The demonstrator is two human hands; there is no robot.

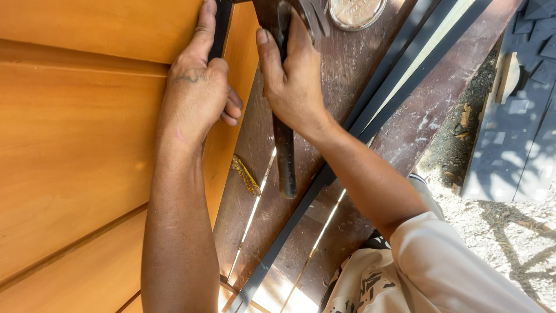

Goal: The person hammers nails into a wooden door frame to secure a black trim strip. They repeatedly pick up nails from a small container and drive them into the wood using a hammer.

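Both hands work at the edge of an orange wooden panel point(75, 145) lying on a scarred brown worktop point(347, 69). The left hand point(200, 93) presses a thin dark strip point(220, 29) against the panel's edge, thumb stretched along it and fingers curled under, so that grip is pinched on the strip. The right hand point(292, 81) is closed around a hammer point(284, 150) high up near the head, the dark handle trailing below the grip toward the wrist. The hammer looks stiff and head-heavy; choked up like this it gives short, controlled taps. The strip seems light and slightly springy, best held just beside the spot being struck. A round tin point(356, 11) sits beyond the right grip.
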